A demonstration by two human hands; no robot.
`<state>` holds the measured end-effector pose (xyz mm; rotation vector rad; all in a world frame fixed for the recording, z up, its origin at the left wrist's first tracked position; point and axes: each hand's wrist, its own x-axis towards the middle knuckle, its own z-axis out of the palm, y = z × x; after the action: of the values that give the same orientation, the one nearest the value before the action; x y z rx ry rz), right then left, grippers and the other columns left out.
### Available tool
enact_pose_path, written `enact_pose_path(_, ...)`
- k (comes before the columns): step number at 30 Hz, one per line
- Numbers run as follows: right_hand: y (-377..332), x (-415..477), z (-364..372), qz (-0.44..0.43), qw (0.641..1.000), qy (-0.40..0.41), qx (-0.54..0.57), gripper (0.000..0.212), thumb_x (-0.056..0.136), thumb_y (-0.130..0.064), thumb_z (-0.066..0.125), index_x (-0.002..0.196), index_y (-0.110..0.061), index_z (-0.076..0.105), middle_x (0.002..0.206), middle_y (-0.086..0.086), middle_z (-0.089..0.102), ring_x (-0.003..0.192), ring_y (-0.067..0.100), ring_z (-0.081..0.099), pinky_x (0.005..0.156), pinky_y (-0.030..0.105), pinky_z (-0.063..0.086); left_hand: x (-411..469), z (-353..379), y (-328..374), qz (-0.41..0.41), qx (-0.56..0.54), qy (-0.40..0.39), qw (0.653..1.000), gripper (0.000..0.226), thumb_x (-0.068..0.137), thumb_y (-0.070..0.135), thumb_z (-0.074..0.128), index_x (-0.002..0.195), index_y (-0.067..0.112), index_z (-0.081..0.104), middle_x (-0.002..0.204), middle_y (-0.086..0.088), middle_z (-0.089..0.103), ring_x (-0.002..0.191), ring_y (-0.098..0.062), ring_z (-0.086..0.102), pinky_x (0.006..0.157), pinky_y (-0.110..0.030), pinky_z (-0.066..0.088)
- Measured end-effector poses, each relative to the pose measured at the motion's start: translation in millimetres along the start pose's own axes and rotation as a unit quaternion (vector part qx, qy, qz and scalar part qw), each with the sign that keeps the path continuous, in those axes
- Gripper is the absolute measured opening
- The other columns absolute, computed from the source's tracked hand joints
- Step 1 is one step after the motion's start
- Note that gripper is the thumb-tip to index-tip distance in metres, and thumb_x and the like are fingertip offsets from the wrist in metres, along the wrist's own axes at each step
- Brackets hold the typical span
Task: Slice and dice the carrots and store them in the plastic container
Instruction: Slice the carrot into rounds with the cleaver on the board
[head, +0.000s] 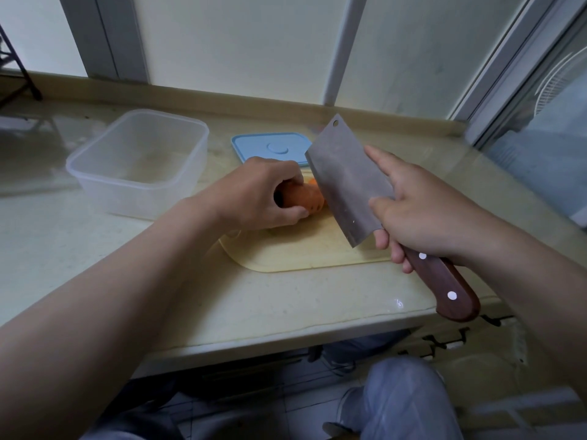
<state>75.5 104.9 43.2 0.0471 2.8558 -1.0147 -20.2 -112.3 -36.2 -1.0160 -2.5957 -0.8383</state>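
Note:
An orange carrot (305, 201) lies on a pale cutting board (286, 249) in the middle of the counter. My left hand (263, 195) grips the carrot from above and hides most of it. My right hand (422, 211) holds a cleaver (343, 179) by its brown wooden handle, with the index finger laid along the top of the blade. The blade stands edge-down just right of the carrot's exposed end; a bit of orange shows behind it. A clear plastic container (136, 160) stands to the left of the board, with nothing in it.
The container's blue lid (270, 147) lies flat behind the board, near the window ledge. The counter's front edge runs just below the board. My knee in jeans (400, 401) shows under the counter. Window frames line the back and right.

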Motion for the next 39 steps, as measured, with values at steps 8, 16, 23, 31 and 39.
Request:
enact_pose_path(8,-5.8,-9.5,-3.3,0.013,0.998,-0.033,-0.051,0.078,0.106,-0.013,0.039,0.159,-0.058,0.004,0.064,0.013,0.069,0.044,0.024,0.065,0.043,0.031,0.052,1.4,-0.5,0.0,-0.012,-0.007,-0.001,1.000,0.036,0.079,0.042,0.077,0.105,0.021,0.066,0.089,0.005,0.065,0.079,-0.014,0.056,0.071,-0.031,0.050)
enact_pose_path(16,-23.8,-12.3,-13.6,0.038,0.989,-0.082,-0.120,0.082,0.106,-0.011,0.039,0.156,-0.061,-0.002,0.061,0.015,0.070,0.043,0.028,0.066,0.043,0.031,0.052,2.8,-0.4,2.2,-0.022,-0.006,0.000,1.000,0.037,0.079,0.042,0.076,0.106,0.018,0.067,0.090,0.002,0.066,0.080,-0.016,0.055,0.071,-0.032,0.049)
enact_pose_path(23,-18.1,25.0,27.1,0.040,0.990,-0.083,-0.110,0.087,0.098,-0.006,0.037,0.159,-0.054,-0.003,0.070,0.017,0.070,0.042,0.024,0.064,0.046,0.035,0.056,0.8,-1.0,5.9,0.006,-0.006,0.001,1.000,0.039,0.075,0.037,0.081,0.104,0.016,0.068,0.089,0.000,0.065,0.078,-0.019,0.056,0.073,-0.039,0.052)
enact_pose_path(31,-4.8,13.5,21.3,0.016,0.999,-0.032,-0.040,0.081,0.103,-0.010,0.040,0.159,-0.058,0.005,0.097,0.014,0.067,0.045,0.019,0.066,0.044,0.032,0.055,-1.7,-6.7,2.4,0.021,-0.009,-0.017,1.000,0.054,0.072,0.061,0.062,0.106,0.019,0.067,0.093,0.001,0.066,0.082,-0.017,0.059,0.074,-0.035,0.052)
enact_pose_path(39,-8.0,1.0,-2.2,-0.008,1.000,-0.001,-0.013,0.075,0.106,-0.013,0.041,0.160,-0.056,0.009,0.070,0.014,0.071,0.046,0.020,0.064,0.046,0.033,0.055,-1.5,-10.8,2.0,0.000,0.010,-0.029,1.000,0.049,0.076,0.048,0.071,0.115,0.019,0.066,0.101,0.000,0.065,0.090,-0.018,0.059,0.078,-0.031,0.051)
